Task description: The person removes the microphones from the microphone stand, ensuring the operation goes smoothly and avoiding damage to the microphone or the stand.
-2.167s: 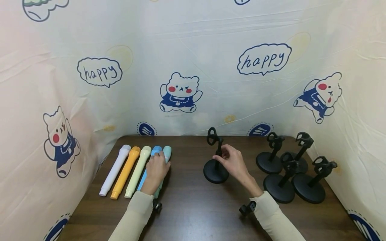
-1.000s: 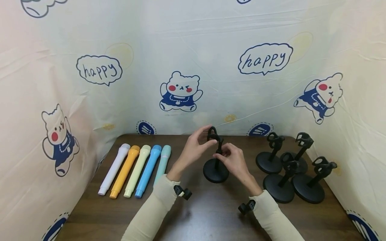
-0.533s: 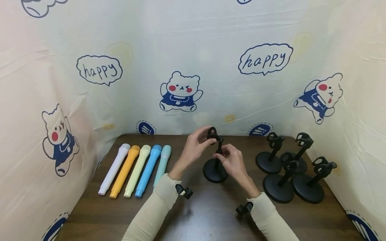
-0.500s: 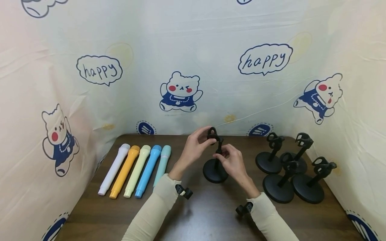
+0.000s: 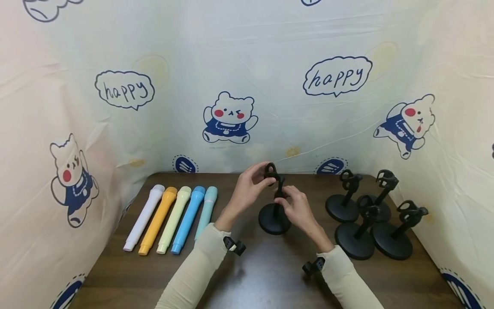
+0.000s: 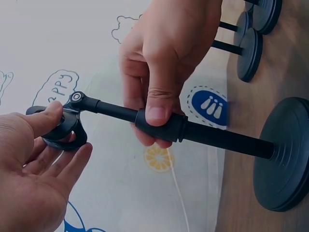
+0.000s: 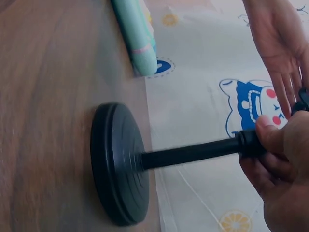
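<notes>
A black tabletop microphone stand (image 5: 275,221) stands upright on its round base at the middle of the table. My left hand (image 5: 247,189) holds the clip (image 6: 67,130) at its top, with the thumb on one side and fingers on the other. Lower down, my right hand (image 5: 300,210) pinches the collar (image 6: 161,125) on the pole between thumb and fingers. The right wrist view shows the round base (image 7: 120,164) and the lower pole (image 7: 193,153) below that grip. No microphone sits in the clip.
Several toy-like microphones lie side by side at the left: white (image 5: 144,219), orange (image 5: 158,221), pale yellow (image 5: 173,221), blue (image 5: 188,221) and mint (image 5: 206,212). More black stands (image 5: 391,241) are grouped at the right. A printed cloth (image 5: 278,128) walls the brown table (image 5: 266,274).
My left hand has left the blue and mint microphones, moved right and taken hold of the stand's clip. My right hand has stayed on the pole; the microphones lie as before.
</notes>
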`<state>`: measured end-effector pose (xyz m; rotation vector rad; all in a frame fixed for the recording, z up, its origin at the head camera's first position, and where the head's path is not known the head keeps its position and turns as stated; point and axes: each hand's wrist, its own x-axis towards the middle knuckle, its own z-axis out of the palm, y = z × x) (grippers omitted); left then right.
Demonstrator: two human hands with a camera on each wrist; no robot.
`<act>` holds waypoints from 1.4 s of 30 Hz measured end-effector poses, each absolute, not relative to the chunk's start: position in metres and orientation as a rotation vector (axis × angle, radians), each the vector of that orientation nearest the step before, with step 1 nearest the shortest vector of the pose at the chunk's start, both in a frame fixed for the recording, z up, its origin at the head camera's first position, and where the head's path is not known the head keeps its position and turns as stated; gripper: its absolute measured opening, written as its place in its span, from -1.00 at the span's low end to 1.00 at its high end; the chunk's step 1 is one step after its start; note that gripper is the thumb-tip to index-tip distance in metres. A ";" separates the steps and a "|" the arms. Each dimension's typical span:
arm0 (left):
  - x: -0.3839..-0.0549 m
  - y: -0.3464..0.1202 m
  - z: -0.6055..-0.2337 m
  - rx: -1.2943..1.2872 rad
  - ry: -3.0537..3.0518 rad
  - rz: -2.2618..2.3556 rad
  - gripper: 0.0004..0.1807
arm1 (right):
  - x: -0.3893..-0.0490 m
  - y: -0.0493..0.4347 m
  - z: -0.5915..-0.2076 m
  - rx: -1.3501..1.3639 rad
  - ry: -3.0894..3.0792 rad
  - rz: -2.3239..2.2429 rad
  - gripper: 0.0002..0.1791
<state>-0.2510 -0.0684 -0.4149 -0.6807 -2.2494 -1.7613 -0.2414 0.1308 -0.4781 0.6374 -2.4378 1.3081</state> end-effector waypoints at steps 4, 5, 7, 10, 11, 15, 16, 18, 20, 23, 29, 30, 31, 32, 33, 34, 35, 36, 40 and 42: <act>-0.250 -0.068 -0.415 -0.664 -2.265 -1.766 -0.45 | -0.244 0.136 -0.481 0.724 -2.457 1.357 -0.74; -0.249 -0.068 -0.415 -0.661 -2.267 -1.771 -0.45 | -0.244 0.137 -0.481 0.738 -2.461 1.359 -0.72; -0.249 -0.067 -0.414 -0.655 -2.269 -1.775 -0.44 | -0.244 0.139 -0.482 0.753 -2.470 1.354 -0.71; -0.250 -0.067 -0.413 -0.647 -2.273 -1.767 -0.45 | -0.244 0.139 -0.481 0.730 -2.488 1.376 -0.69; -0.250 -0.067 -0.413 -0.645 -2.277 -1.761 -0.45 | -0.244 0.139 -0.481 0.714 -2.496 1.390 -0.69; -0.250 -0.066 -0.413 -0.653 -2.284 -1.749 -0.45 | -0.243 0.138 -0.479 0.653 -2.518 1.435 -0.70; -0.250 -0.067 -0.413 -0.656 -2.285 -1.747 -0.45 | -0.243 0.137 -0.478 0.645 -2.523 1.438 -0.69; -0.250 -0.067 -0.413 -0.665 -2.281 -1.750 -0.46 | -0.244 0.136 -0.477 0.631 -2.527 1.435 -0.65; -0.250 -0.067 -0.413 -0.668 -2.281 -1.751 -0.47 | -0.245 0.135 -0.476 0.610 -2.521 1.430 -0.60; -0.250 -0.067 -0.413 -0.674 -2.271 -1.749 -0.47 | -0.246 0.134 -0.474 0.559 -2.508 1.401 -0.59; -0.249 -0.068 -0.415 -0.672 -2.271 -1.739 -0.47 | -0.246 0.134 -0.472 0.494 -2.498 1.383 -0.63; -0.249 -0.068 -0.416 -0.671 -2.272 -1.742 -0.47 | -0.246 0.134 -0.471 0.499 -2.497 1.399 -0.65; -0.248 -0.068 -0.416 -0.670 -2.271 -1.745 -0.48 | -0.245 0.134 -0.471 0.512 -2.495 1.416 -0.68; -0.248 -0.068 -0.416 -0.670 -2.269 -1.747 -0.47 | -0.245 0.135 -0.471 0.529 -2.493 1.437 -0.70; -0.249 -0.068 -0.416 -0.672 -2.266 -1.749 -0.47 | -0.245 0.135 -0.471 0.549 -2.491 1.459 -0.71; -0.249 -0.069 -0.416 -0.672 -2.266 -1.750 -0.47 | -0.244 0.136 -0.471 0.573 -2.489 1.475 -0.71; -0.249 -0.069 -0.416 -0.670 -2.267 -1.750 -0.48 | -0.244 0.136 -0.471 0.594 -2.489 1.492 -0.70; -0.249 -0.069 -0.416 -0.670 -2.266 -1.749 -0.48 | -0.244 0.137 -0.471 0.616 -2.489 1.508 -0.69; -0.249 -0.069 -0.416 -0.663 -2.272 -1.749 -0.50 | -0.243 0.139 -0.472 0.684 -2.495 1.546 -0.66; -0.249 -0.069 -0.416 -0.659 -2.273 -1.752 -0.50 | -0.243 0.140 -0.472 0.703 -2.498 1.558 -0.66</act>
